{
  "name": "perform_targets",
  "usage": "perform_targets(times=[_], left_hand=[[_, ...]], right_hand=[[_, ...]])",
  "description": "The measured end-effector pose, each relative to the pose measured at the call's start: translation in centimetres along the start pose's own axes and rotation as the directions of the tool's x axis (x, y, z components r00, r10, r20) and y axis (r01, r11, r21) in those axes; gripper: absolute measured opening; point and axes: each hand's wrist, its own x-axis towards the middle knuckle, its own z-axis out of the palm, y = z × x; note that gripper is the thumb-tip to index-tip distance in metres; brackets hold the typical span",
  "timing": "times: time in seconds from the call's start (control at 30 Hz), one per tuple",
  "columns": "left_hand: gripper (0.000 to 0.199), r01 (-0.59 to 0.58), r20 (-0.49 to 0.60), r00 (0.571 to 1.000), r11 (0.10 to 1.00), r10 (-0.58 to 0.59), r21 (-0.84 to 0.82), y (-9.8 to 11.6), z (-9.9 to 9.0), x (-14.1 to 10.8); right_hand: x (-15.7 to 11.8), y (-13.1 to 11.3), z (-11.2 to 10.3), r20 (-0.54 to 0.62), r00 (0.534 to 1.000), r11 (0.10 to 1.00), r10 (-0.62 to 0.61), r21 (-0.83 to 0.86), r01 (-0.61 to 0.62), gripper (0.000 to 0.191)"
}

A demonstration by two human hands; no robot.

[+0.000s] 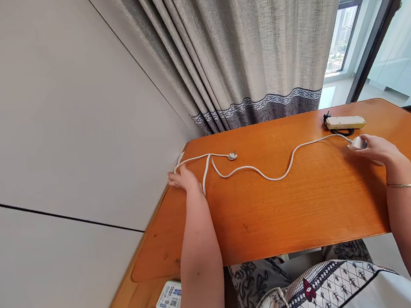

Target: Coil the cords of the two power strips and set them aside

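A long white cord point(274, 179) runs in waves across the orange wooden table. At its right end my right hand point(375, 147) is closed around a white power strip point(358, 143), most of which the hand hides. My left hand point(183, 177) is at the table's left edge, on the looped part of the cord, its fingers bent around it; the exact grip is partly hidden. Between the hands, nearer the left one, lies a white plug point(232, 155) with its prongs pointing up.
Behind my right hand, a cream power strip point(346, 122) with a black cord and plug lies near the table's point(291, 213) back edge. A white wall borders the left side, a grey curtain point(252, 43) hangs behind. A white box point(169, 297) sits below at left.
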Motion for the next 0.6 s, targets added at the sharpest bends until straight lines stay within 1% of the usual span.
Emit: perform_targets(times=[0.07, 0.1, 0.13, 0.17, 0.2, 0.23, 0.27, 0.3, 0.33, 0.37, 0.4, 0.43, 0.47, 0.5, 0.53, 0.57, 0.6], left_hand=[[0.054, 0.005, -0.116, 0.993, 0.99, 0.012, 0.144, 1.3, -0.2, -0.8], [0.055, -0.05, -0.136, 0.988, 0.977, 0.079, 0.206, 2.1, -0.3, -1.4], [0.052, -0.164, -0.126, 0.972, 0.955, 0.199, 0.247, 3.0, -0.3, -2.0], [0.048, -0.304, -0.084, 0.939, 0.917, 0.335, 0.258, 3.8, -0.3, -2.8], [0.045, -0.431, -0.009, 0.895, 0.871, 0.445, 0.236, 4.5, -0.2, -3.6], [0.042, -0.534, 0.104, 0.845, 0.821, 0.524, 0.202, 5.1, 0.0, -4.4], [0.039, -0.624, 0.252, 0.776, 0.762, 0.578, 0.173, 5.6, 0.3, -5.3], [0.036, -0.701, 0.414, 0.686, 0.696, 0.598, 0.155, 5.9, 0.6, -6.2], [0.033, -0.764, 0.568, 0.583, 0.629, 0.58, 0.142, 6.0, 1.1, -7.1], [0.032, -0.814, 0.699, 0.478, 0.568, 0.532, 0.123, 6.0, 1.5, -7.8], [0.031, -0.851, 0.801, 0.377, 0.516, 0.464, 0.102, 5.8, 2.0, -8.5], [0.031, -0.877, 0.872, 0.294, 0.474, 0.392, 0.082, 5.6, 2.4, -9.0], [0.031, -0.892, 0.914, 0.242, 0.444, 0.327, 0.077, 5.3, 2.8, -9.3], [0.031, -0.904, 0.938, 0.219, 0.418, 0.269, 0.091, 5.0, 3.1, -9.4], [0.029, -0.913, 0.948, 0.225, 0.389, 0.224, 0.125, 4.6, 3.3, -9.3], [0.027, -0.918, 0.947, 0.257, 0.356, 0.192, 0.177, 4.3, 3.4, -9.0], [0.025, -0.918, 0.938, 0.3, 0.318, 0.172, 0.236, 4.0, 3.3, -8.5]], right_hand=[[0.2, 0.1, 0.1, -0.007, 1.0, 1.0, -0.018, -0.005, 0.018, 0.04], [0.2, 0.1, 0.2, -0.014, 1.0, 1.0, -0.028, -0.006, 0.028, 0.041], [0.3, 0.2, 0.3, -0.019, 0.999, 0.999, -0.035, -0.005, 0.035, 0.041], [0.4, 0.2, 0.3, -0.023, 0.999, 0.999, -0.039, -0.002, 0.039, 0.041], [0.4, 0.2, 0.4, -0.025, 0.999, 0.999, -0.042, 0.0, 0.042, 0.041], [0.4, 0.2, 0.4, -0.025, 0.999, 0.999, -0.042, 0.003, 0.042, 0.042], [0.4, 0.2, 0.4, -0.024, 0.999, 0.999, -0.04, 0.004, 0.04, 0.042], [0.4, 0.2, 0.4, -0.021, 0.999, 0.999, -0.036, 0.004, 0.036, 0.041], [0.4, 0.2, 0.4, -0.018, 0.999, 0.999, -0.033, 0.005, 0.033, 0.041], [0.4, 0.2, 0.4, -0.013, 0.999, 1.0, -0.03, 0.006, 0.03, 0.041], [0.4, 0.2, 0.3, -0.009, 1.0, 1.0, -0.029, 0.005, 0.029, 0.042], [0.4, 0.3, 0.4, -0.005, 1.0, 1.0, -0.03, 0.003, 0.03, 0.043], [0.4, 0.4, 0.4, -0.001, 1.0, 1.0, -0.03, -0.001, 0.03, 0.044], [0.5, 0.5, 0.4, 0.002, 1.0, 0.999, -0.031, -0.008, 0.031, 0.044], [0.6, 0.6, 0.5, 0.007, 0.999, 0.999, -0.031, -0.019, 0.031, 0.044], [0.7, 0.8, 0.6, 0.008, 1.0, 0.999, -0.03, -0.034, 0.031, 0.043], [0.9, 0.9, 0.7, 0.007, 1.0, 0.998, -0.029, -0.051, 0.03, 0.042]])
